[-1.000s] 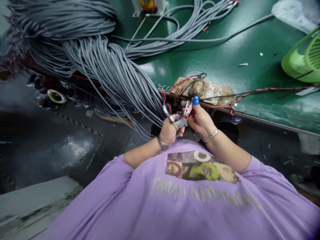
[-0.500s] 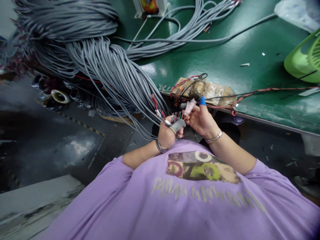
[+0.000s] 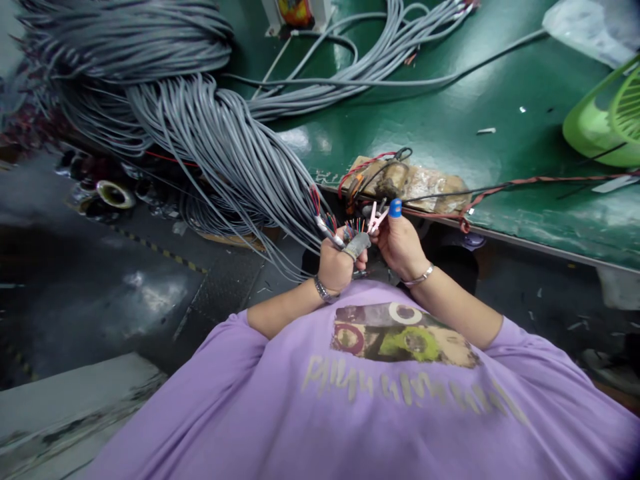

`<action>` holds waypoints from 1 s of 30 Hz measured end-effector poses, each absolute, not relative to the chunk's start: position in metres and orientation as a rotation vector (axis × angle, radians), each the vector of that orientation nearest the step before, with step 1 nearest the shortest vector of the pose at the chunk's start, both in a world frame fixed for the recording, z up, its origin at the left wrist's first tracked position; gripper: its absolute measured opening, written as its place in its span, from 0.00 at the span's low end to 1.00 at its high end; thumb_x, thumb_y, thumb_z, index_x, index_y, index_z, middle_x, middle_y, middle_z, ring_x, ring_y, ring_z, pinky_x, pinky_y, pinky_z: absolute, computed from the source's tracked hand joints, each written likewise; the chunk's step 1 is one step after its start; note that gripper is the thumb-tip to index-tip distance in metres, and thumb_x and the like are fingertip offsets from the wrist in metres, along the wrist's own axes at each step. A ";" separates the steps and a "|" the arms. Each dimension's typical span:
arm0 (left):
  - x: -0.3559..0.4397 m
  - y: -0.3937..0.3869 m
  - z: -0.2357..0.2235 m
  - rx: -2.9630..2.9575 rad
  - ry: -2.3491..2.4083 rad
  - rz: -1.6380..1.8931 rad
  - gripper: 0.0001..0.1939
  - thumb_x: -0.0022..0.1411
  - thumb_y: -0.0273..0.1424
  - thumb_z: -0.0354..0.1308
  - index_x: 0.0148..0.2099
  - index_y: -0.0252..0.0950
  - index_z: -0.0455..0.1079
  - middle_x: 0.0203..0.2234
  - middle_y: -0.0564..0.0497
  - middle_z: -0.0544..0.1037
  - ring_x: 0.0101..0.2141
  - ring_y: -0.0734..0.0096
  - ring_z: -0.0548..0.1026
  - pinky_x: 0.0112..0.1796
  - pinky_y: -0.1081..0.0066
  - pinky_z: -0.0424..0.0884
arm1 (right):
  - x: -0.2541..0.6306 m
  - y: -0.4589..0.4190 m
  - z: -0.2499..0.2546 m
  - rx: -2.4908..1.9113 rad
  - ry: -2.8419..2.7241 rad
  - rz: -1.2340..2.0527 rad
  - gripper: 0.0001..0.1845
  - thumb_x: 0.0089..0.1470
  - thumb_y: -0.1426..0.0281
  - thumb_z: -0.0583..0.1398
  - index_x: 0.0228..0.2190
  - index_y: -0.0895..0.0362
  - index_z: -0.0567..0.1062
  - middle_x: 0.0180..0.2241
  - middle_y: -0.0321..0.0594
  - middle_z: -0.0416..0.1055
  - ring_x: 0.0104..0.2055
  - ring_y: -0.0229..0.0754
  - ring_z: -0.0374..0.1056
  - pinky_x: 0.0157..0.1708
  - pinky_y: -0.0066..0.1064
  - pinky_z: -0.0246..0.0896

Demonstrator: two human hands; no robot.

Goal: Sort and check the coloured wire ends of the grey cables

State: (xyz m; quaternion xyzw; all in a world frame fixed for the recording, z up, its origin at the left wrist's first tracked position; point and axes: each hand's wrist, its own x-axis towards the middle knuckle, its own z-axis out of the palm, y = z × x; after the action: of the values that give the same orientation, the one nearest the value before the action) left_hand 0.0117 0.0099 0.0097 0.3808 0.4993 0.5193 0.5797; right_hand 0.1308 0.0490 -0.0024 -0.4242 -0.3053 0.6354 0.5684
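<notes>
My left hand is closed around a cable end, and a fan of thin coloured wires sticks up from it. A grey wrap lies across the grip, seemingly around the thumb. Beside this hand, other cable ends show red and dark wires. In my right hand a small pink clothespin is pinched, close to the tips of the coloured wires. Blue tape covers the right thumb tip. Whether the clothespin touches a wire I cannot tell.
A thick bundle of grey cables drapes over the edge of the green table. A taped cardboard piece sits at that edge with black and red cords. A green plastic basket stands at right. Wire spools lie lower left.
My right hand has shifted slightly left, toward the coloured wires. The clothespin, blurred before, now shows its two spread arms. The left hand keeps its hold.
</notes>
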 end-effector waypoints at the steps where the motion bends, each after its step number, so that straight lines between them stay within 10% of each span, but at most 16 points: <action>1: 0.012 0.010 0.009 0.900 1.173 1.207 0.22 0.52 0.51 0.67 0.31 0.37 0.68 0.14 0.60 0.70 0.12 0.81 0.64 0.14 0.78 0.61 | 0.130 0.050 -0.002 -0.982 -0.714 1.563 0.37 0.46 0.31 0.57 0.27 0.54 0.72 0.22 0.35 0.69 0.23 0.36 0.64 0.22 0.29 0.58; 23: -0.005 -0.002 -0.002 0.912 1.086 1.115 0.20 0.55 0.47 0.68 0.31 0.36 0.70 0.16 0.58 0.73 0.13 0.80 0.66 0.16 0.78 0.63 | 0.146 0.048 -0.003 -0.885 -0.498 1.825 0.32 0.51 0.35 0.59 0.28 0.53 0.72 0.24 0.35 0.72 0.24 0.35 0.65 0.22 0.26 0.58; 30: -0.008 0.006 -0.006 0.838 0.930 1.111 0.27 0.53 0.55 0.67 0.38 0.34 0.76 0.29 0.47 0.83 0.31 0.67 0.82 0.35 0.69 0.78 | 0.178 0.045 -0.013 -1.066 -0.790 1.562 0.27 0.42 0.44 0.71 0.30 0.54 0.77 0.27 0.35 0.76 0.26 0.33 0.67 0.27 0.25 0.63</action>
State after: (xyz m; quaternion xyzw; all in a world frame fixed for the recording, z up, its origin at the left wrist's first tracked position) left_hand -0.0081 0.0060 -0.0062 0.3720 0.4126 0.4929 0.6697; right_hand 0.1780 0.0451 -0.0128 -0.4445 -0.3294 0.6514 0.5193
